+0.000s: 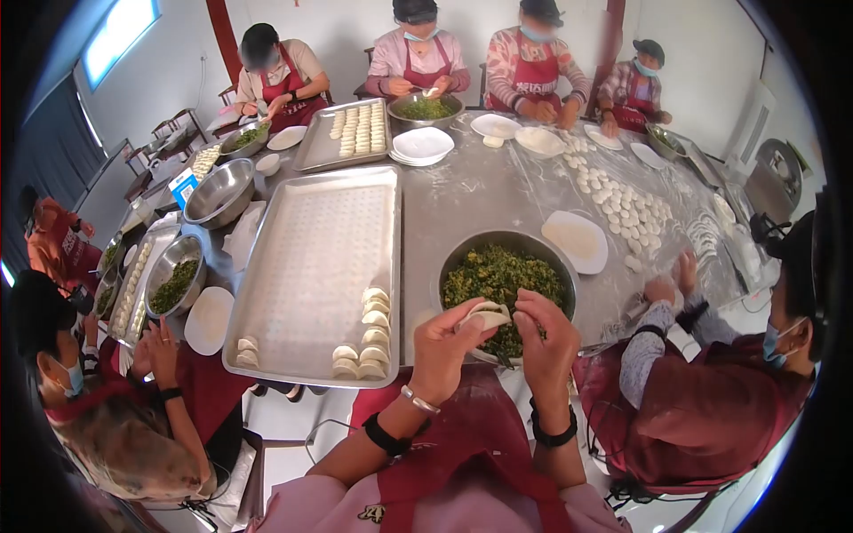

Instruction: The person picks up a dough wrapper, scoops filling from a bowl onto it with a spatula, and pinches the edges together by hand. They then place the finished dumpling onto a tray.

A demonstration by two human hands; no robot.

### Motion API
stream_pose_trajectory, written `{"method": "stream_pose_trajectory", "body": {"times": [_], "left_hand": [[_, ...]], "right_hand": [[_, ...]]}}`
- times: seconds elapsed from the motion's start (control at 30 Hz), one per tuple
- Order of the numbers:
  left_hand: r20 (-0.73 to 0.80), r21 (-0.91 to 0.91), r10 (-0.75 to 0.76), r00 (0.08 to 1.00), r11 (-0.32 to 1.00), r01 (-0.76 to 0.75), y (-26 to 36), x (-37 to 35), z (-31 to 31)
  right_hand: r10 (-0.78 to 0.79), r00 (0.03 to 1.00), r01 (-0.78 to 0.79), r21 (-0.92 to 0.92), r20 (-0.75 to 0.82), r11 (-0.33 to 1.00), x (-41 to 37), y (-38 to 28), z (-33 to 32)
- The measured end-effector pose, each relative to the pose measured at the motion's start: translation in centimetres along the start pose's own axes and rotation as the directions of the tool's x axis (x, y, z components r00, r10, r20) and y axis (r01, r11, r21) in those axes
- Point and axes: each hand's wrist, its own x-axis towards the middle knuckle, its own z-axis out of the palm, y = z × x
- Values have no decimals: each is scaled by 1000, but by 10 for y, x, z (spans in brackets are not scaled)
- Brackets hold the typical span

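Observation:
Over a steel bowl (451,258) of chopped green filling (498,271), my left hand (449,351) holds a folded dumpling (487,316) between thumb and fingers. Its upper edge still gapes, with dark filling showing inside. Close against the dumpling's right end, my right hand (549,342) has its thumb and fingertips pinched together; the exact contact is partly hidden. To the left lies a large perforated metal tray (311,258). Finished dumplings (375,336) stand in a column at its lower right, and a few more (247,352) sit at its lower left corner.
A white plate (576,242) lies right of the bowl, near many scattered dough rounds (626,209) on the floury table (435,200). Stacked plates (422,145) and another tray (306,147) are farther back. Co-workers sit close on my left (133,426) and right (711,391).

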Motion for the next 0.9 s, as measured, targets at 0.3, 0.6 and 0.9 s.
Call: {"method": "stream_pose_trajectory", "body": {"times": [0.3,0.6,0.9], "left_hand": [[-55,-137,17,998,990,-24,0,7,6],[-86,-136,30,996,990,-42,3,8,-2],[-110,-155,46,993,986,-63,3,2,-2]], "right_hand": [[308,949,-316,177,67,932,-9,9,15],[341,929,-370,327,145,870,-18,3,32],[393,906,-422,326,155,846,-26,-1,33]]}}
